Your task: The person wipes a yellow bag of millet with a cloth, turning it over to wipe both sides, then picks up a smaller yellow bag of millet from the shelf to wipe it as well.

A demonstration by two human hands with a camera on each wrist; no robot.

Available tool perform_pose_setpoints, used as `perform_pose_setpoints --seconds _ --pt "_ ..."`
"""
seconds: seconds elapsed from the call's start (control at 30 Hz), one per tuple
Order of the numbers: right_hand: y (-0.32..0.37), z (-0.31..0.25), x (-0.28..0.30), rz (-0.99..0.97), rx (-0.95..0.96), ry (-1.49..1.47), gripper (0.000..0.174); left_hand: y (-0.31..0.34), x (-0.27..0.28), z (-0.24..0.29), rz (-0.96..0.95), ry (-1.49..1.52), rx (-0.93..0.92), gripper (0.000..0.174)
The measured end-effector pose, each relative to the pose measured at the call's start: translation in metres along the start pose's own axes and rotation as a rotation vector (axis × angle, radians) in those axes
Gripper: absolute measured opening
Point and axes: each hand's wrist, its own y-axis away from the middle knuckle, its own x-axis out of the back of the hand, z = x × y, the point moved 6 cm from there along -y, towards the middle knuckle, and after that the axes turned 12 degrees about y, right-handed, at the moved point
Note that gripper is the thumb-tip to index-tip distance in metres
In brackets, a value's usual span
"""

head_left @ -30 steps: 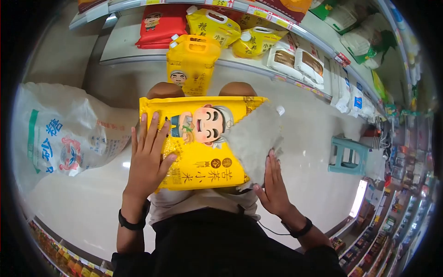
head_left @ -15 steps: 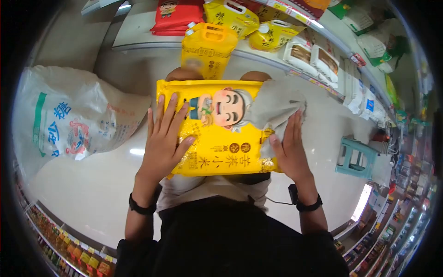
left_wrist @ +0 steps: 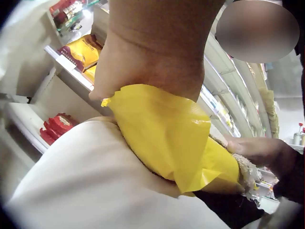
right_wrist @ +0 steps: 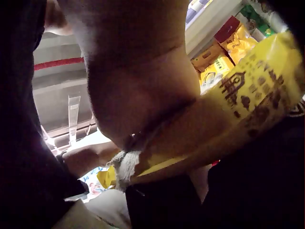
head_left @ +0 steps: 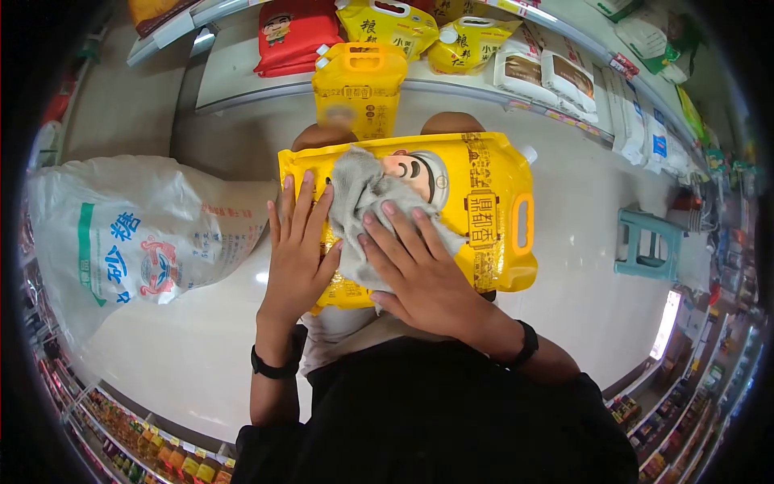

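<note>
So the yellow bag (head_left: 463, 173) is lying across the person's lap, mid-frame, cap (head_left: 528, 153) and cut-out handle over on the right. Left hand (head_left: 294, 266) is flat on the bag's left end, fingers straight and a bit spread, not clenched on anything. Right hand (head_left: 427, 286) lies over the gray cloth (head_left: 359, 189), fingers also straight, pressing rather than grasping from the look of it. Looks like a rubbing step to me, so I'd let that left palm act as the anchor, since a soft bag on knees probably slides or wrinkles easily. The cloth's pretty bunched, so I'd spread it flatter under the right fingers, go light and even in overlapping strokes, and ease off near the cap and handle so nothing snags.
</note>
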Motion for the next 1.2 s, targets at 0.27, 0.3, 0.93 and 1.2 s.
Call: perform_pose_setpoints --seconds 0.27,0.3,0.93,1.2 --pt "0.008 0.016 0.0 0.005 0.047 -0.03 0.065 0.002 -0.004 0.002 0.024 0.035 -0.013 0.067" --pt "0.014 0.023 0.0 -0.001 0.075 0.03 0.058 0.002 -0.003 0.003 0.021 0.019 -0.007 0.067" --pt "0.194 0.227 -0.064 0.548 -1.214 -1.563 0.047 0.0 0.002 0.001 0.023 0.032 0.051 0.063" --pt "0.145 0.202 -0.026 0.533 -1.108 -1.88 0.053 0.003 0.002 -0.002 0.022 0.052 0.038 0.062"
